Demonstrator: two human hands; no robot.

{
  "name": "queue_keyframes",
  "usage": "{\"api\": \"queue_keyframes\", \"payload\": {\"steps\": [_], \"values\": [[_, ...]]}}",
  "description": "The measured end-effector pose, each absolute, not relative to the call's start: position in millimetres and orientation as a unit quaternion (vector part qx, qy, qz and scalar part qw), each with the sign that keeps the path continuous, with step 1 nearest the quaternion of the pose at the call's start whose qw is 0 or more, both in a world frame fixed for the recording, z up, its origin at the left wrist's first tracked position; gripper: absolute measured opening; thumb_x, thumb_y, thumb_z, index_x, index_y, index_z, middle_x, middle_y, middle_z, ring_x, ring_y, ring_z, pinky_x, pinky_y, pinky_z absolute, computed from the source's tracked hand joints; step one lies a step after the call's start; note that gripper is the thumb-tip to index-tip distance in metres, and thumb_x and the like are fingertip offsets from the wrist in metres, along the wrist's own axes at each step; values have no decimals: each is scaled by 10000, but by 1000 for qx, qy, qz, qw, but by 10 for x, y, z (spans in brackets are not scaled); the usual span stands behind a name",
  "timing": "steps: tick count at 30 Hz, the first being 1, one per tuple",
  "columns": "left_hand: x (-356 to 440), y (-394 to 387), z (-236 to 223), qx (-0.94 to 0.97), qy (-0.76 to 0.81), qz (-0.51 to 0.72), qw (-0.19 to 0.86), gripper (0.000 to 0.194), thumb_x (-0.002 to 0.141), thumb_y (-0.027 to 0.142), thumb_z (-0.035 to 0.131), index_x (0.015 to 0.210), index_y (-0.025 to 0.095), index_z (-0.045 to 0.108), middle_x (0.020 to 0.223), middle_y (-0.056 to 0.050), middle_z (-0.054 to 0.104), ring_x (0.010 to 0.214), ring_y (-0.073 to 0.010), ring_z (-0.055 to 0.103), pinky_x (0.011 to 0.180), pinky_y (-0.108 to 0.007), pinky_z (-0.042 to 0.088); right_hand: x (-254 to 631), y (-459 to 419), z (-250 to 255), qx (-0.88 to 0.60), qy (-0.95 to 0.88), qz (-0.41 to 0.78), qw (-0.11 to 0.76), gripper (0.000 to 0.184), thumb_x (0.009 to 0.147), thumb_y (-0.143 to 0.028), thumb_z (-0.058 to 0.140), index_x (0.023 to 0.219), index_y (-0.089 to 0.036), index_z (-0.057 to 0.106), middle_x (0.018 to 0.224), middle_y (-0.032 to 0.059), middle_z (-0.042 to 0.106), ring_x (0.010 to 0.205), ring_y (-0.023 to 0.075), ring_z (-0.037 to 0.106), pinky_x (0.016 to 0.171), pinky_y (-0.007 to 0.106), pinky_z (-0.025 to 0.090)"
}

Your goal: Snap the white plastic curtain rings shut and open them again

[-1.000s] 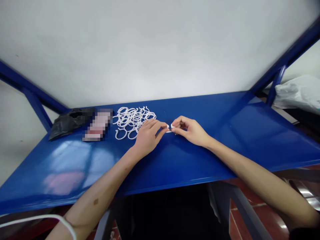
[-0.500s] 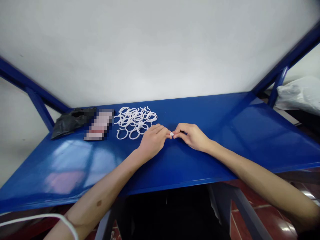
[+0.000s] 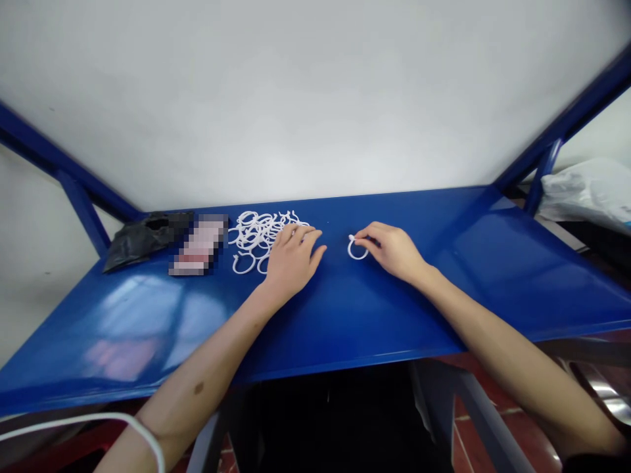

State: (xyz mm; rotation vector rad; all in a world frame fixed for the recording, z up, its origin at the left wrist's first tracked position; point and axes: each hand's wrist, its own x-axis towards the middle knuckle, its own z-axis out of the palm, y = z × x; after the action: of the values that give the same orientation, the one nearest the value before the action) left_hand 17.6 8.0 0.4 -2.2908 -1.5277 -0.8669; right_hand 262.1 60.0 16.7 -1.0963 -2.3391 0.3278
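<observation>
Between the thumb and fingers of my right hand (image 3: 392,248) is a white plastic ring (image 3: 357,257), pinched at its upper part where a small clasp shows. It hangs at or just above the blue table. My left hand (image 3: 292,258) is over the right side of a pile of white rings (image 3: 246,231), palm down with fingers apart. It covers part of the pile, and I cannot tell whether its fingertips touch the rings. Several rings in the pile overlap, and some show small clasps.
Left of the pile lie a pixelated flat pinkish item (image 3: 200,246) and a black plastic bag (image 3: 142,240). The blue table (image 3: 345,315) meets a pale wall behind. Blue frame bars rise at both sides. A white cable (image 3: 98,417) crosses near my left forearm.
My hands have come apart. The left has let go of the white piece and moved left over the pile; the right has moved right and slightly away, carrying a ring.
</observation>
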Motion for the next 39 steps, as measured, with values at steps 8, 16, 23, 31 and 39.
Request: {"api": "queue_keyframes", "payload": {"steps": [8, 16, 23, 31, 39], "values": [[20, 176, -106, -758, -582, -255, 149, 110, 918, 233, 605, 958, 184, 695, 1114, -141, 698, 1132, -355, 538, 919, -514, 457, 2930, 761, 179, -543, -825, -33, 154, 298, 982, -369, 551, 1188, -213, 699, 1087, 131, 708, 1000, 320, 668, 713, 417, 557], [125, 44, 46, -776, -518, -294, 207, 73, 944, 220, 611, 899, 230, 667, 927, -74, 725, 961, -285, 562, 820, -443, 414, 2588, 537, 173, -398, -855, 185, 275, 278, 981, -404, 578, 1150, -211, 687, 975, 69, 745, 857, 215, 683, 802, 368, 544], [312, -95, 48, -869, -354, -275, 210, 113, 980, 214, 592, 907, 242, 673, 909, 7, 737, 865, -189, 587, 804, -352, 427, 2415, 398, 162, -352, -805, 364, 311, 221, 973, -407, 577, 989, -203, 661, 794, 3, 719, 665, 143, 654, 665, 280, 502], [349, -112, 60, -826, -377, -399, 128, 110, 958, 227, 626, 1062, 196, 617, 983, -52, 700, 919, -189, 626, 852, -342, 502, 2461, 411, 188, -348, -794, 353, 353, 203, 961, -387, 607, 942, -200, 683, 777, -2, 712, 645, 129, 642, 638, 263, 495], [233, -40, 68, -830, -422, -363, 20, 126, 1017, 283, 527, 998, 191, 611, 910, -34, 693, 861, -176, 620, 807, -327, 500, 2467, 368, 232, -316, -808, 369, 332, 196, 940, -377, 650, 949, -188, 699, 757, 3, 724, 631, 129, 662, 639, 256, 499]]}}
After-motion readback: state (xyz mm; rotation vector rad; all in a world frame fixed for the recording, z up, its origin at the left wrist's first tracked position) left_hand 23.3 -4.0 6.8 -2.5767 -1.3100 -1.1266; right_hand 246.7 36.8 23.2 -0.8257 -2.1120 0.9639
